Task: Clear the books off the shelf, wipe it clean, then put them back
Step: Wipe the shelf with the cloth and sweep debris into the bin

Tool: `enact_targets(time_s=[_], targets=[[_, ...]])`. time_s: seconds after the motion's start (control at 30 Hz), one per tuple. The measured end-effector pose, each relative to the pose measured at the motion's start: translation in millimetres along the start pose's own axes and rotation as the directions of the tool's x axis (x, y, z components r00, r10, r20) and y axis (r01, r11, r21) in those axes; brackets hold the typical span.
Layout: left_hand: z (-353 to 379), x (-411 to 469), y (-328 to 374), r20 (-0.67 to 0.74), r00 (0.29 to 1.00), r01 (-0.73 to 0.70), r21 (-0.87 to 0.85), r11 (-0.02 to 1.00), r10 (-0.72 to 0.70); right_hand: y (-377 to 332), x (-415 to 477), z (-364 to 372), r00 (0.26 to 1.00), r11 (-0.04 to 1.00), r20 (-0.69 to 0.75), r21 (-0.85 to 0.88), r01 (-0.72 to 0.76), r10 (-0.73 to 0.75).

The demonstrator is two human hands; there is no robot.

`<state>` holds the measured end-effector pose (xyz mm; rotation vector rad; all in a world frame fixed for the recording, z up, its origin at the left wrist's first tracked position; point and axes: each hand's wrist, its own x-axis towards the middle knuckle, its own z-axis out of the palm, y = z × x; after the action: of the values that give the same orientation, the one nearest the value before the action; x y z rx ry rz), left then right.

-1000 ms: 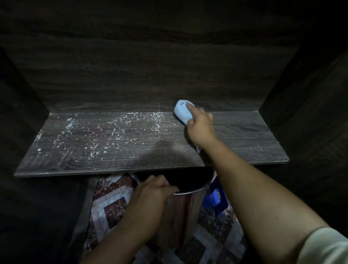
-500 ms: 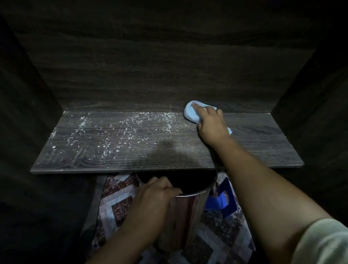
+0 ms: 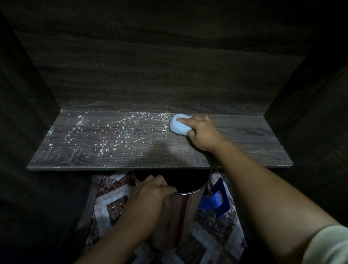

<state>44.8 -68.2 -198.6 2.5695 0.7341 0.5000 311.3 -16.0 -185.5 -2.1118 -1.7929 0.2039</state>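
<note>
Shelf (image 3: 238,141): no books on it or in view; white crumbs (image 3: 114,134) over its left half. Right hand (image 3: 203,134): fingers curled round a balled blue cloth (image 3: 179,126) pressed to the board near the back wall. Left hand (image 3: 149,194): grips the rim of a metal bin (image 3: 181,210) held under the front edge. Risks, judged: bin sits right of the crumbs, so debris swept straight forward would miss it; a fast stroke could scatter crumbs onto the patterned floor (image 3: 112,203)

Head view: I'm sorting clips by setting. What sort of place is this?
Probably a home: inside a wooden bookcase, with a dusty shelf walled on three sides, a patterned floor below, and a metal bin by its front edge.
</note>
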Motion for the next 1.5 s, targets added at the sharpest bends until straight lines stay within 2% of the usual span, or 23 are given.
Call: enact_targets(time_s=[0.13,0.2,0.27,0.33,0.43,0.53,0.63,0.77,0.87,1.1,1.37,1.5], targets=[[-0.9,-3.0,-2.0,0.011,1.000,0.002,0.023,1.000,-0.003,-9.1,-22.8,-5.5,0.996,0.996,-0.037,0.046,0.079,-0.077],[-1.5,-3.8,-3.6,0.008,1.000,0.000,0.024,1.000,0.000,-6.3,-23.6,-8.7,0.994,0.995,-0.101,0.085,0.045,-0.036],[-2.6,-4.6,-4.5,0.007,1.000,-0.001,0.029,1.000,0.001,-3.3,-19.7,-11.6,0.974,0.995,-0.226,0.102,0.005,0.018],[-2.9,-5.0,-4.5,0.007,1.000,0.002,0.034,0.999,-0.002,-1.7,-12.9,-16.0,0.943,0.998,-0.331,0.064,-0.013,0.033],[-2.1,-5.6,-5.8,-0.011,1.000,0.008,0.016,1.000,-0.007,-2.1,0.5,-21.0,0.927,0.997,-0.372,-0.082,0.005,-0.035],[-1.8,-5.9,-7.0,-0.024,1.000,-0.002,0.005,1.000,0.002,-5.0,12.7,-20.2,0.929,0.964,-0.339,-0.258,0.061,-0.149],[-2.0,-7.0,-8.7,-0.022,1.000,-0.001,0.004,1.000,0.001,-7.9,23.6,-10.6,0.980,0.944,-0.141,-0.319,0.088,-0.139],[-2.0,-8.6,-9.8,-0.012,1.000,0.000,0.010,1.000,0.000,-2.2,27.3,1.8,0.996,0.983,-0.089,-0.180,-0.032,0.016],[-4.2,-8.5,-7.5,-0.001,1.000,0.004,0.010,1.000,-0.004,-4.5,19.9,-2.4,0.996,0.991,-0.037,-0.102,-0.081,0.078],[-8.5,-10.8,0.7,0.030,1.000,0.006,0.010,1.000,-0.006,-20.4,-21.5,-11.7,0.997,0.999,0.067,-0.002,-0.043,0.043],[-6.2,-15.9,-0.6,0.084,0.996,0.019,0.008,1.000,-0.020,-34.1,-63.7,-9.2,0.997,0.997,0.080,0.073,0.002,-0.007],[-4.9,-19.7,-3.7,0.109,0.994,0.011,0.012,1.000,-0.012,-32.6,-67.1,-5.7,0.995,0.976,-0.075,0.213,-0.042,0.059]])
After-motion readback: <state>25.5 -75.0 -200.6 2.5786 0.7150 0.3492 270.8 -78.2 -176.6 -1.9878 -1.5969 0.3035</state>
